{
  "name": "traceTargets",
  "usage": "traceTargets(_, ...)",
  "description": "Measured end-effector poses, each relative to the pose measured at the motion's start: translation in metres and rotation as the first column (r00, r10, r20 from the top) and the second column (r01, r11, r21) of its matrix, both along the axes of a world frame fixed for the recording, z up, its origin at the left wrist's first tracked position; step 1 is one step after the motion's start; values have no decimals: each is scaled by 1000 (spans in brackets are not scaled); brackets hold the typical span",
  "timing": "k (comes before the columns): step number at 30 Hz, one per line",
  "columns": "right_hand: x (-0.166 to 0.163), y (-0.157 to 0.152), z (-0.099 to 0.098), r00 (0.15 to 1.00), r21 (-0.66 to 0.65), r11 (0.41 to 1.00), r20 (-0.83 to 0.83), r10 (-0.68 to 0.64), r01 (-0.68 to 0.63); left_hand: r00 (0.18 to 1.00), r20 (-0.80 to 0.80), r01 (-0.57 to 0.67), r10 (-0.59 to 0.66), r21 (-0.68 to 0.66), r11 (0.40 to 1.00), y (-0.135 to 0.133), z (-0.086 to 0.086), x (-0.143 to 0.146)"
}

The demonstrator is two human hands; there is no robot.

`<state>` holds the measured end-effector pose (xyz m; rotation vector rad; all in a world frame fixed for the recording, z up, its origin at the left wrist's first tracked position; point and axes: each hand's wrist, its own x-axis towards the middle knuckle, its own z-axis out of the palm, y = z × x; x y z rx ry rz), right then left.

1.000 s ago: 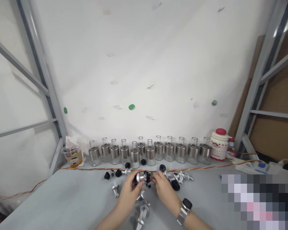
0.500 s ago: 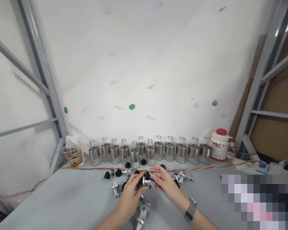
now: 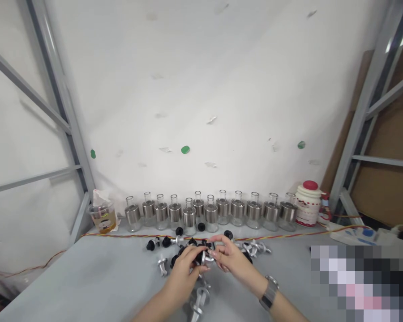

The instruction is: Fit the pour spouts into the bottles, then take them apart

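Note:
Between my hands is a silver-and-black bottle stopper (image 3: pixel 203 258), at the middle of the table. My left hand (image 3: pixel 183 269) has its fingers and thumb closed around its black part from the left. From the right, my right hand (image 3: pixel 231 257) pinches at the silver end, its fingertips almost meeting those of the left; they partly hide the piece. More stoppers lie loose around: silver ones (image 3: pixel 199 304) in front, one silver piece (image 3: pixel 161 265) at the left, a cluster (image 3: pixel 255 247) at the right. Several black round caps (image 3: pixel 179 231) are scattered behind my hands.
A row of glass bottles with metal sleeves (image 3: pixel 189 216) stands along the white wall, necks open. A twisted cable (image 3: pixel 275 235) crosses in front of them. At the left is a plastic cup (image 3: pixel 103 219); at the right, a red-lidded jar (image 3: pixel 308 205) and a power strip (image 3: pixel 345 233).
My right fingertips have come in closer to the left hand, onto the silver end of the stopper. The stopper has turned slightly and shifted a little right. The loose pieces lie as before.

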<state>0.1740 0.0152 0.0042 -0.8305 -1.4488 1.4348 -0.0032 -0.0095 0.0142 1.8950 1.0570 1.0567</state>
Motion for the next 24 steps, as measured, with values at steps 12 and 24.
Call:
traceTargets(12,-2,9,-8,915,236,933,235,-327,273,971,172,-167,167,-18,986,8,1,-1)
traceTargets(24,-6,5,-13,438,697,715,662,-608,-62,908,343,-199,241,-154,968,6,5,-2)
